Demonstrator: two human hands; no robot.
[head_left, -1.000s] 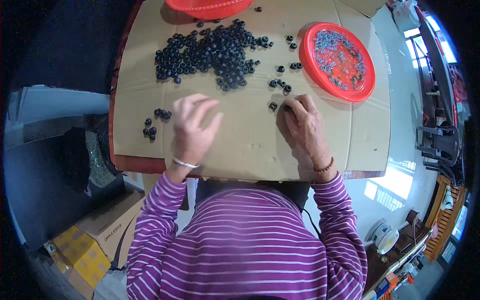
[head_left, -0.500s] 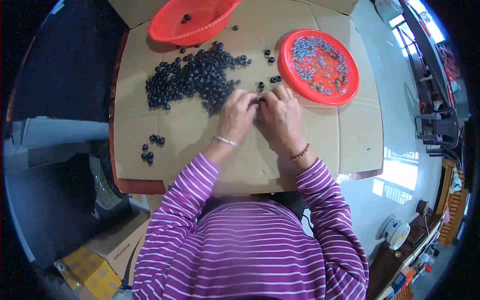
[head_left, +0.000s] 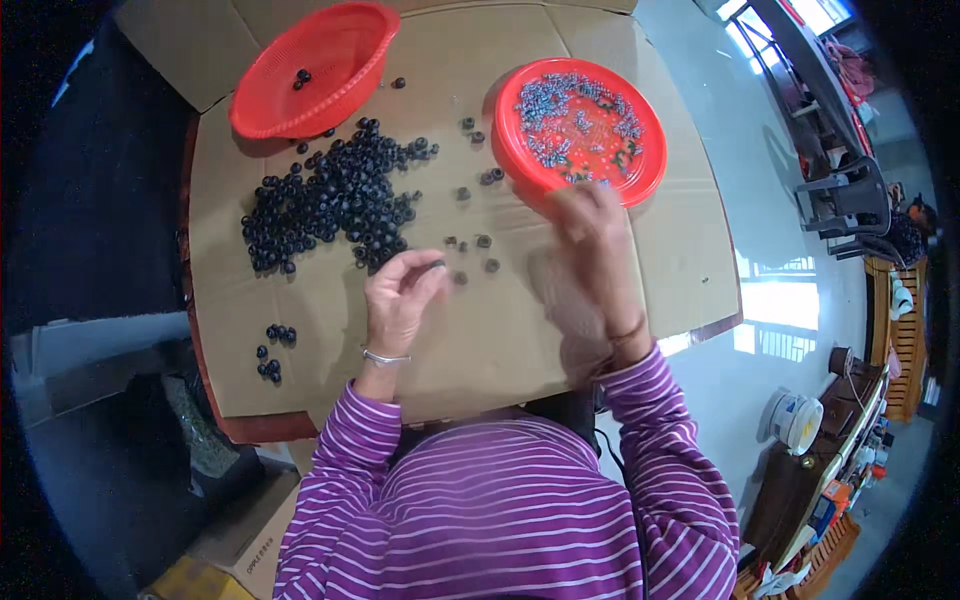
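My left hand (head_left: 395, 298) is raised over the cardboard, with a small black round piece (head_left: 438, 264) pinched between thumb and forefinger. To its upper left lies a large pile of similar black pieces (head_left: 345, 195), ring-like or knob-like. My right hand (head_left: 598, 225) is at the near rim of a round red plate (head_left: 648, 190), smeared by motion, so its fingers cannot be made out. Many tiny silvery metal pieces (head_left: 545, 105) are scattered on that plate. Several loose black pieces (head_left: 484, 241) rest between my hands and the plate.
A red plastic basket (head_left: 310, 118) holding a few black pieces stands at the far left. A small group of black pieces (head_left: 270, 368) lies at the near left of the cardboard sheet (head_left: 480, 350). On the right floor are a grey chair (head_left: 850, 200) and a white bucket (head_left: 798, 422).
My hands were together over the cardboard and are now apart. The right has moved to the plate; the left keeps a black piece. The whole view has shifted and turned slightly.
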